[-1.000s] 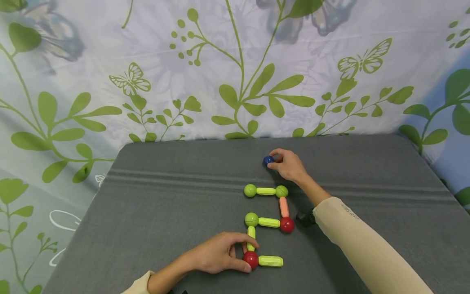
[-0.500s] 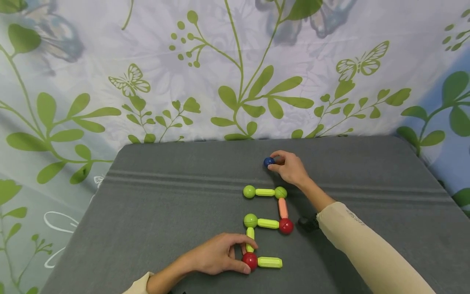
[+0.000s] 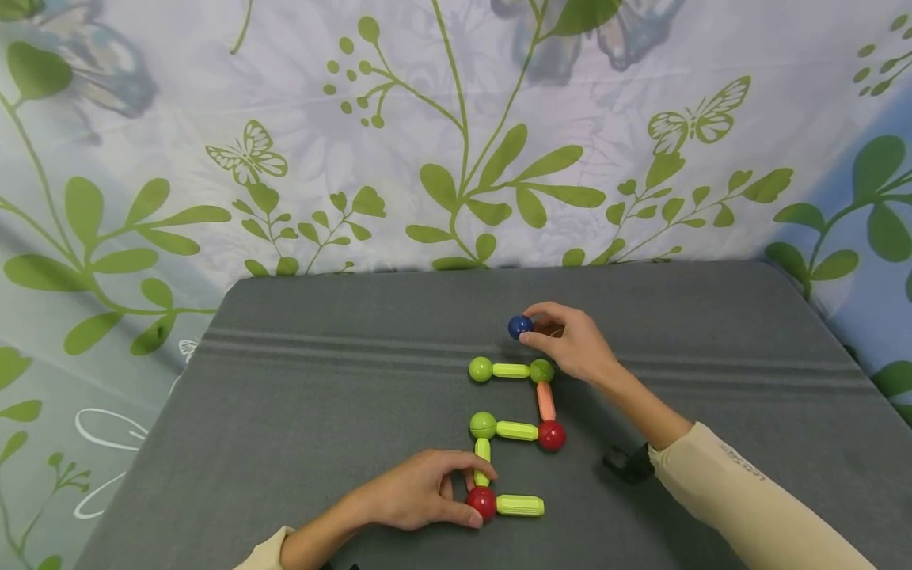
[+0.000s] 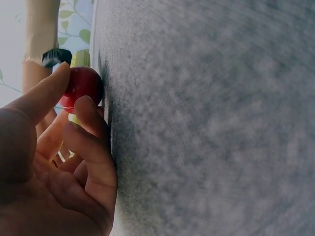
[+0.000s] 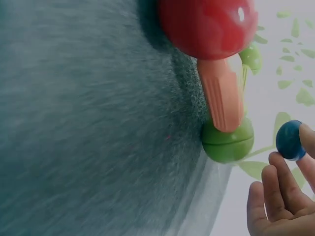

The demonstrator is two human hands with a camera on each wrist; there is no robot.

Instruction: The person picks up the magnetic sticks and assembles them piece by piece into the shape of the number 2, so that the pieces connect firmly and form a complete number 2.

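Between thumb and fingers, my right hand [image 3: 575, 342] pinches a blue ball [image 3: 520, 326], held beyond the far end of a ball-and-stick chain; the right wrist view shows the ball [image 5: 289, 140] off the table. My left hand [image 3: 423, 491] grips the near red ball [image 3: 481, 502], seen close in the left wrist view. A yellow-green stick [image 3: 520, 506] points right from that ball, its other end free. Another stick [image 3: 482, 459] runs up to a green ball [image 3: 483, 425]. From there the chain goes through a stick, a second red ball [image 3: 552, 435], an orange stick [image 3: 545, 401] and green balls.
The chain lies on a grey cloth-covered table [image 3: 321, 412]. Behind it hangs a leaf-and-butterfly printed cloth [image 3: 399, 134]. A black strap [image 3: 630, 465] shows at the right sleeve.
My right hand, with the blue ball in it, has come slightly nearer and its forearm has shifted right. My left hand keeps its hold on the red ball.
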